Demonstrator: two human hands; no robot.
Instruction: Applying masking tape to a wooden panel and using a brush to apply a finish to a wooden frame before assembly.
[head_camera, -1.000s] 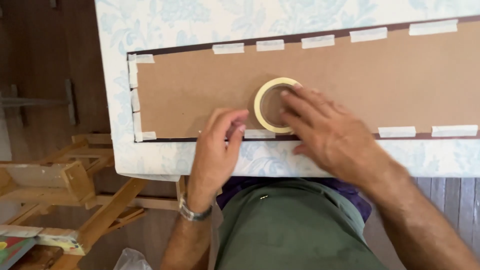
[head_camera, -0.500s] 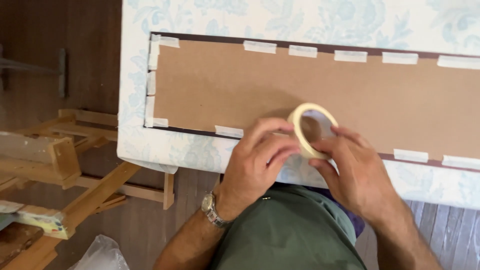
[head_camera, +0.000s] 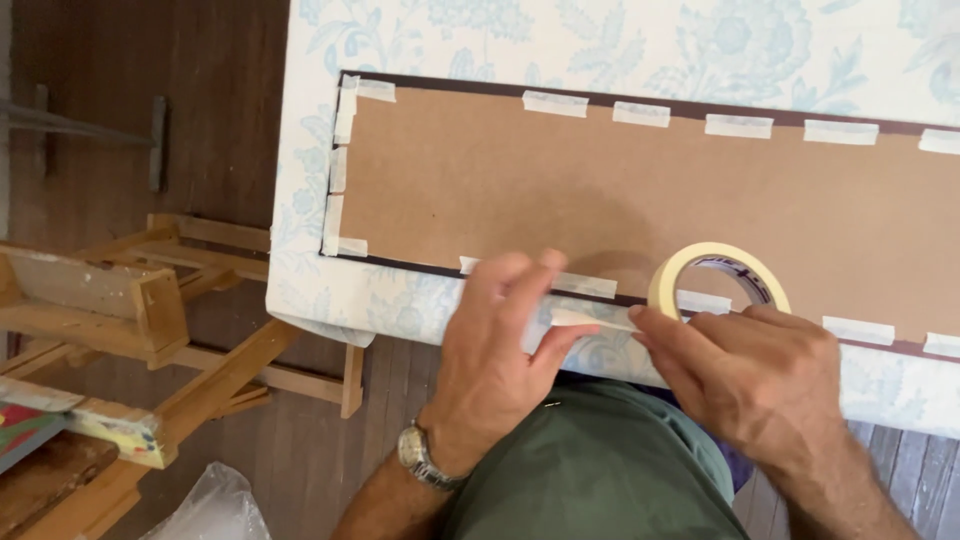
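Tape strip (head_camera: 590, 318) spans between my hands at the near edge of the brown backing board (head_camera: 600, 190). My left hand (head_camera: 500, 340) pinches its free end; my right hand (head_camera: 760, 370) grips the masking tape roll (head_camera: 715, 275), partly hiding it. The board's right end is cut off.

Single head cam only, I'm looking steeply down, close in. Table (head_camera: 300, 150) edge fills the upper frame, wearer's torso at the bottom, floor (head_camera: 120, 120) off to the left. No second view overlaps.
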